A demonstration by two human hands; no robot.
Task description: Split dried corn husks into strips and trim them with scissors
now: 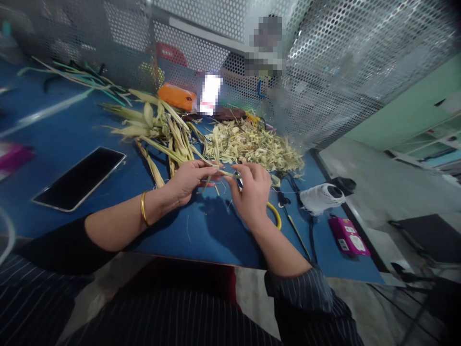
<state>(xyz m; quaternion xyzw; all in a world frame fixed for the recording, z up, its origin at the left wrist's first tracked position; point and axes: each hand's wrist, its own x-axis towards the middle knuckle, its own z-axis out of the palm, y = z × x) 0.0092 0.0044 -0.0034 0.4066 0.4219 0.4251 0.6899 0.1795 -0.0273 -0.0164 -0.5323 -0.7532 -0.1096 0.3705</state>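
A thin pale-green strip of corn husk point(227, 173) stretches between my two hands above the blue table. My left hand point(190, 180), with a gold bangle on its wrist, pinches the strip from the left. From the right, the fingers of my right hand point(252, 190) close on its other end; a small shiny piece shows beside them, too hidden to name. Just beyond my left hand lies a bundle of long corn husks point(176, 137). Behind both hands spreads a heap of shredded husk scraps point(248, 144). A yellow curved loop point(275, 215) is partly hidden by my right wrist.
On the left lie a dark phone point(81, 178) and green strips point(90, 84). Behind stand an orange packet point(176, 96), a lit screen point(210, 93) and a perforated metal panel point(201, 29). A white thread spool point(320, 198) and magenta box point(347, 235) sit at right.
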